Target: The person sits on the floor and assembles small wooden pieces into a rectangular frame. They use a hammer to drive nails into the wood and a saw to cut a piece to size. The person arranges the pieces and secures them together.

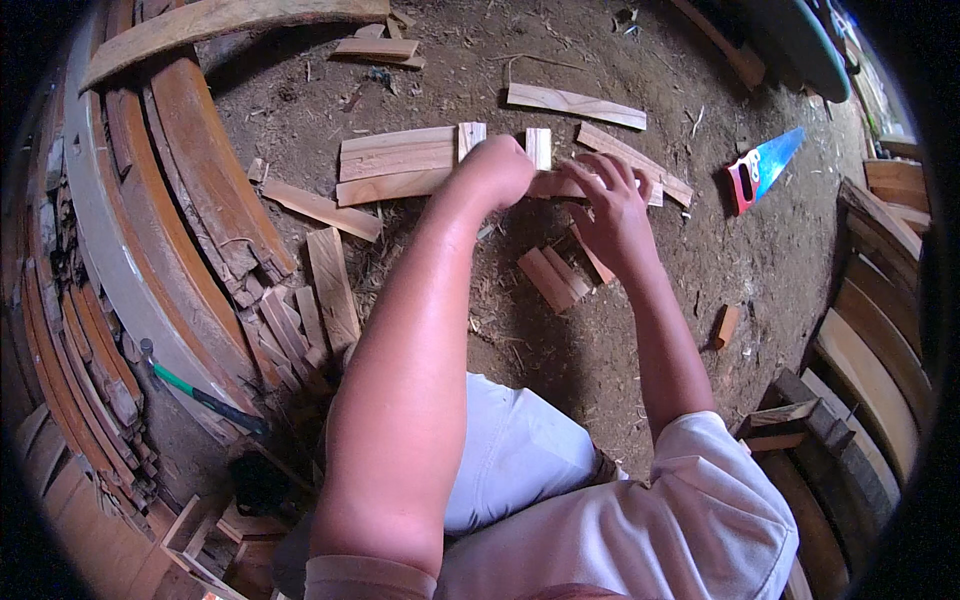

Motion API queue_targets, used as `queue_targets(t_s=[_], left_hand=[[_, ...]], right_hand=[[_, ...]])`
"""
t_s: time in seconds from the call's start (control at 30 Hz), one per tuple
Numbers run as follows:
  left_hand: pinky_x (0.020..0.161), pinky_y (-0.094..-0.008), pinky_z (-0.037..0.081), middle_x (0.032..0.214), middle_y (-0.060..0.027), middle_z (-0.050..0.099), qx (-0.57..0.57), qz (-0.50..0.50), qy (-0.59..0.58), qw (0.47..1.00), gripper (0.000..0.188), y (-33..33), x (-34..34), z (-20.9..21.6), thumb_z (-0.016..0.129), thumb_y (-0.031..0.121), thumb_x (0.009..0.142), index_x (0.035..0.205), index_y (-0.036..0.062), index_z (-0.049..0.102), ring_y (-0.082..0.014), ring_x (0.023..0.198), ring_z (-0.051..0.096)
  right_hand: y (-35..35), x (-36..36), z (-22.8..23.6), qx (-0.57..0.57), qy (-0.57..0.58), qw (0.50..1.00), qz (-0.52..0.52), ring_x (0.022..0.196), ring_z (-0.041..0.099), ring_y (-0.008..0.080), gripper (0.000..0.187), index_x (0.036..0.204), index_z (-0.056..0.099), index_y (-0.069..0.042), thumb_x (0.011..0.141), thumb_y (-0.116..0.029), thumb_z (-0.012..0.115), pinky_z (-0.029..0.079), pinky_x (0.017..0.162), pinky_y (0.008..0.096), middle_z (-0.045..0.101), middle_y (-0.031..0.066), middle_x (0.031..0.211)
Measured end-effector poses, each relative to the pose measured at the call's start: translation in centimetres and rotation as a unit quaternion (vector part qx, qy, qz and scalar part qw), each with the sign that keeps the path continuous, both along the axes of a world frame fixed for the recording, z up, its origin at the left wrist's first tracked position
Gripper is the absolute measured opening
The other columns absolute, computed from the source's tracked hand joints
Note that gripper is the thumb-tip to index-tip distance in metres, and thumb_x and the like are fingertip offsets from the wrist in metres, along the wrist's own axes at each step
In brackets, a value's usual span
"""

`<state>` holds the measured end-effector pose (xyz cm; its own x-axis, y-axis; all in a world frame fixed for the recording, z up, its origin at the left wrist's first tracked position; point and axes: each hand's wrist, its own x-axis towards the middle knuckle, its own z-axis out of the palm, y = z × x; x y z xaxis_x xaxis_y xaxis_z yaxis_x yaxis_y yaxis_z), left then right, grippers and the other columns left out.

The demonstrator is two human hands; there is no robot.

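My left hand (pixel 503 172) is closed, its fingertips tucked out of sight, over a flat assembly of wooden boards (pixel 397 150) on the ground. Two pale wood strips cross the boards: one strip (pixel 471 137) just left of my left hand, the other strip (pixel 538 148) just right of it. Whatever the left fingers grip is hidden. My right hand (pixel 612 205) hovers over the right end of the boards, fingers apart and slightly bent. Beneath it, another pale piece (pixel 656 193) shows at the boards' end. I cannot tell whether the right fingertips touch the wood.
Loose boards (pixel 577 104) lie beyond and beside the assembly, and short blocks (pixel 553 279) lie nearer me. A handsaw (pixel 762 172) with a red handle rests at right. Stacked planks (pixel 205 150) and a green-handled hammer (pixel 195 392) are at left. More timber (pixel 868 350) lines the right side.
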<state>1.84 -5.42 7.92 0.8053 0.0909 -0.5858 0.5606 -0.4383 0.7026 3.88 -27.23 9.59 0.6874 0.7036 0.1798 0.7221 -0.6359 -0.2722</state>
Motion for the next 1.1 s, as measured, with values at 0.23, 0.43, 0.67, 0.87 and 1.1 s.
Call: queue_targets(t_s=[0.23,0.43,0.67,0.87,1.1], left_hand=[[0.085,-0.0444,0.059,0.099,-0.0266,0.076,-0.002,0.021,0.023,1.000,0.029,-0.4,0.2,1.0,0.058,0.014,0.092,0.104,-0.0052,0.075,-0.0367,0.092,0.076],[0.079,-0.0364,0.058,0.097,-0.0161,0.077,-0.015,0.015,0.026,0.999,0.031,-0.1,0.4,-0.6,0.059,0.021,0.101,0.115,-0.0045,0.070,-0.0218,0.082,0.075],[0.077,-0.0366,0.058,0.096,-0.0161,0.077,-0.017,0.018,0.020,1.000,0.032,-0.1,0.4,-0.8,0.058,0.020,0.101,0.115,-0.0056,0.070,-0.0216,0.081,0.075],[0.076,-0.0365,0.058,0.096,-0.0169,0.077,-0.030,0.013,0.020,0.999,0.031,-0.1,0.5,-0.7,0.057,0.020,0.101,0.111,-0.0061,0.070,-0.0212,0.080,0.075],[0.099,-0.0491,0.056,0.118,-0.0349,0.071,0.000,0.169,-0.035,0.985,0.036,1.9,0.8,-1.2,0.057,0.020,0.093,0.110,-0.0073,0.075,-0.0446,0.113,0.072]], right_hand=[[0.1,0.6,-1.9,0.018,0.021,1.000,0.003,0.117,0.065,0.0293,0.039,0.126,0.075,-0.022,0.088,-0.019,0.078,0.041,0.106,0.0490,0.071,0.0045,0.120],[0.2,0.2,-2.1,0.023,0.010,1.000,-0.013,0.113,0.066,0.0282,0.032,0.122,0.077,-0.023,0.090,-0.019,0.076,0.041,0.104,0.0485,0.071,0.0043,0.114],[0.1,0.2,-1.6,0.019,0.018,1.000,-0.008,0.111,0.067,0.0258,0.032,0.120,0.078,-0.023,0.089,-0.018,0.077,0.042,0.104,0.0475,0.072,0.0034,0.113],[-0.1,0.2,-1.4,0.007,0.025,1.000,-0.006,0.114,0.066,0.0264,0.037,0.122,0.077,-0.022,0.085,-0.019,0.080,0.041,0.106,0.0482,0.071,0.0039,0.116],[-0.4,3.0,-1.7,0.009,-0.032,0.997,-0.063,0.123,0.061,0.0323,0.053,0.135,0.068,-0.016,0.083,-0.016,0.080,0.043,0.106,0.0516,0.065,0.0108,0.129]])
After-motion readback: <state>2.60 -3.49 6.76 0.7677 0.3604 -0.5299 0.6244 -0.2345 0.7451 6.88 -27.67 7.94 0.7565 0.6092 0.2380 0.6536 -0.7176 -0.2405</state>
